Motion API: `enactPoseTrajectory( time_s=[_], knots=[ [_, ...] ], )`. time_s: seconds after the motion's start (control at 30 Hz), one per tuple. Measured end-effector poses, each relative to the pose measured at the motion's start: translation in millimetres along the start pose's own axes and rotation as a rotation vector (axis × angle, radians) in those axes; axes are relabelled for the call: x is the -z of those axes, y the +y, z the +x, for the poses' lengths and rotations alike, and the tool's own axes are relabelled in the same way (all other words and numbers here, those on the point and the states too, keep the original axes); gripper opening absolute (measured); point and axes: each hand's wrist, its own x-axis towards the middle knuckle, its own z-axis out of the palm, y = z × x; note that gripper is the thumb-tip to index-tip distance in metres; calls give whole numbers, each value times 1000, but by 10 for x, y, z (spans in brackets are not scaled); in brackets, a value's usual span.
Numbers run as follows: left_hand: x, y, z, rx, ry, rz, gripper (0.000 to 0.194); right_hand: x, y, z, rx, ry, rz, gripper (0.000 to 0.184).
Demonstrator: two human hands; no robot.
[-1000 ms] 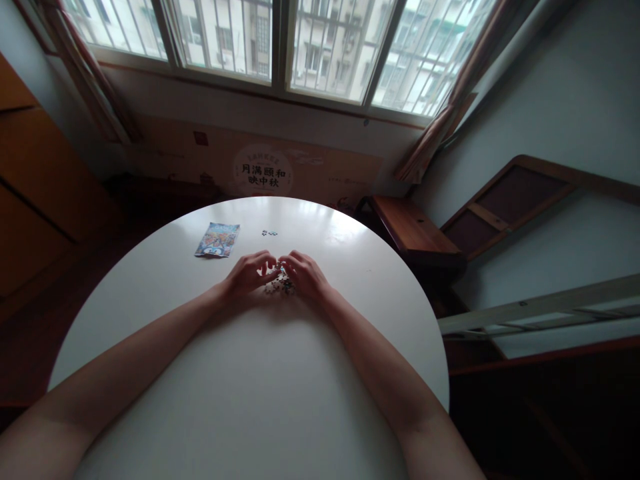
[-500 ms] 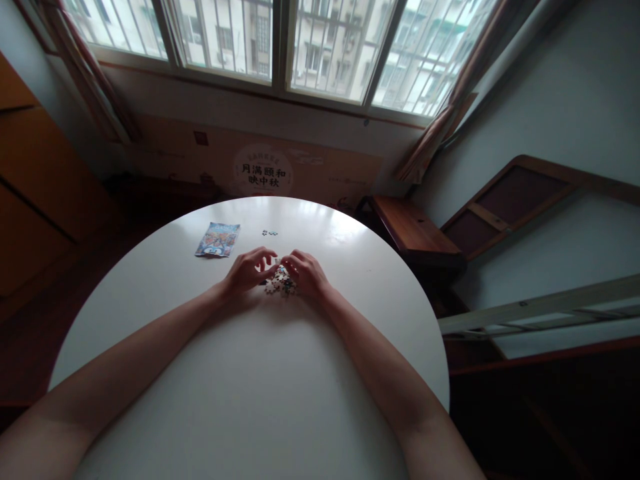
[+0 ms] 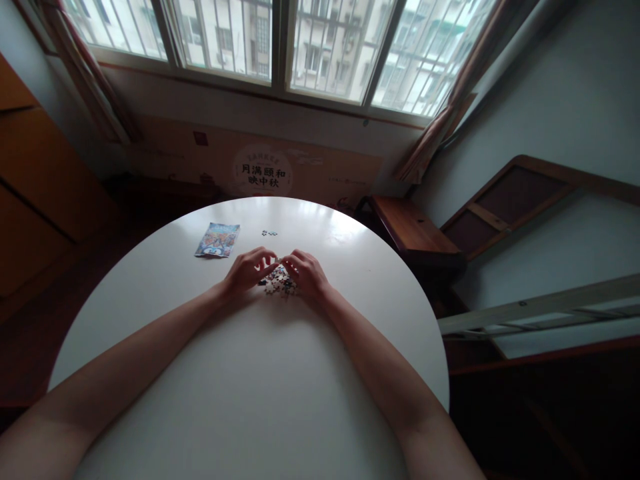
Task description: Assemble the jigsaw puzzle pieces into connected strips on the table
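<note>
One blue printed packet (image 3: 218, 240), lying flat toward the far left of one round white table (image 3: 250, 380); colourful picture on the front, contents hidden from view. To its right, one small group of loose pieces (image 3: 269, 233) in a short row, only a few, too tiny for an exact count.

Nearer, directly on the tabletop, one heap of small jigsaw pieces (image 3: 281, 285), mostly pale with dark ones mixed in, overlapping and too many to count. Around it, two bare hands. Left hand (image 3: 249, 268) at the heap's left, fingers arched, thumb stretched inward; right hand (image 3: 306, 272) at its right, fingers bent down and in. Fingertips of both close together just beyond the heap, with a tiny pale spot between; too small to tell whether grasped or merely touched, and by which hand.

Beyond the table, one barred window (image 3: 227, 40) with four panes in view, framed by two curtains, one per side. Below it, one poster (image 3: 320, 150) with Chinese characters on a pale disc. At right, one reddish-brown wooden bench (image 3: 415, 223).
</note>
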Motion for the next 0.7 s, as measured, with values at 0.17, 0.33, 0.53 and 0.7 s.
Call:
enactPoseTrajectory(
  time_s=[0.17, 0.33, 0.53, 0.7],
  knots=[
    [21, 31, 4, -5, 3, 35, 23, 27, -18, 10, -4, -4, -14, 19],
    [30, 39, 4, 9, 10, 54, 23, 31, -22, 17, -11, -12, -14, 20],
    [27, 26, 1, 27, -20, 14, 23, 29, -18, 10, -9, -19, -5, 19],
    [25, 26, 3, 31, -23, -4, 22, 39, -29, 8, -15, -15, -7, 19]
  ],
)
